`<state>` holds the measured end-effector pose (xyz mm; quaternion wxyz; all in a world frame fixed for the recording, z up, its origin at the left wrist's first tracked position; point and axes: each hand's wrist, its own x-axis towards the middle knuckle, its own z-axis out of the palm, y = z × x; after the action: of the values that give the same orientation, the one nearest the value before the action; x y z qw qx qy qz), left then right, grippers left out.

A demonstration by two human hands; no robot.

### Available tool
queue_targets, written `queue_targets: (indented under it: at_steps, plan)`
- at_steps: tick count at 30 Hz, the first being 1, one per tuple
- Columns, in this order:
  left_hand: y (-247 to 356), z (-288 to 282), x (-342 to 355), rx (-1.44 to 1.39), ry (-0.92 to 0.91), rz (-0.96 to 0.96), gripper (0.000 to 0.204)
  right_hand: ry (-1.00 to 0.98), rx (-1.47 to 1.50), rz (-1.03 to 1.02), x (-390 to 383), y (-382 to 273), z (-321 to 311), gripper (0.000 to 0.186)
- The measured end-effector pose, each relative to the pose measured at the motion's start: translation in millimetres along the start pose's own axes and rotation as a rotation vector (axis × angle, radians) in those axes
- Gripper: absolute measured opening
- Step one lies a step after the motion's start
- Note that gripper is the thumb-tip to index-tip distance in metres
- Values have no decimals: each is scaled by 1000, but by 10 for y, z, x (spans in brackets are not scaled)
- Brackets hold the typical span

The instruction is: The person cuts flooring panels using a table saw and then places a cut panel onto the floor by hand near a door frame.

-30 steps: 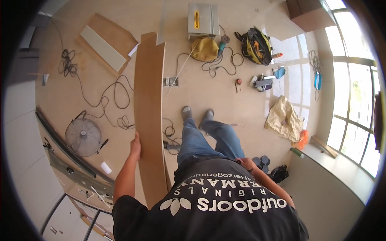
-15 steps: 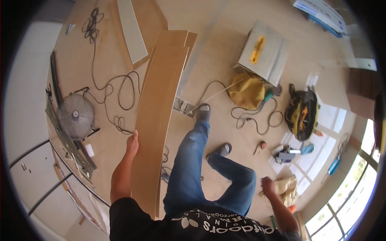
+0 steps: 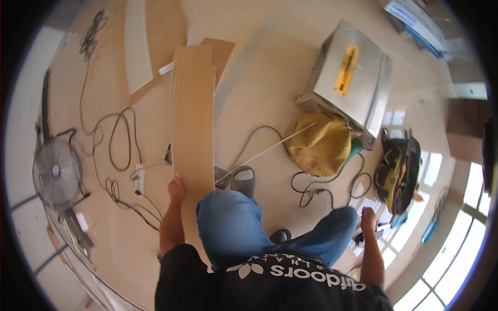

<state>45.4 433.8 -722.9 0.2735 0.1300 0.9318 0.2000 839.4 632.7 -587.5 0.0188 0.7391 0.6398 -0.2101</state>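
Note:
My left hand is closed on the left edge of a long light-brown plank, which stretches away in front of me, left of my knees. Its fingers are partly hidden at the plank's side. Other board edges show at the plank's far end. On my right, my right hand hangs beside my bent knee with its fingers curled, and nothing shows in it. A thin pale strip runs from near my foot towards a yellow bag.
A metal-topped table saw with a yellow insert stands front right. Near it are a black-and-yellow tool bag and looping cables. Leftward lie a floor fan, a white power strip and more boards.
I have moved forward, so the saw and yellow bag appear nearer. My left hand still grips the plank. My right hand has come forward, away from the beige cloth it was beside.

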Motion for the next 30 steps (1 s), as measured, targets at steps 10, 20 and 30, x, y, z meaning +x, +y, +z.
queue_targets:
  at_steps: [10, 20, 30]
  plan:
    - [-297, 425, 53, 3, -54, -26, 66, 320, 157, 62, 2656, -1809, -1821, 37]
    - [1076, -376, 840, 413, -15, 604, 39, 355, 214, 274, 3043, -2716, -339, 57]
    - [5264, 1610, -189, -475, -998, 1081, 48, 293, -380, -59, 3125, -2974, -413, 48]
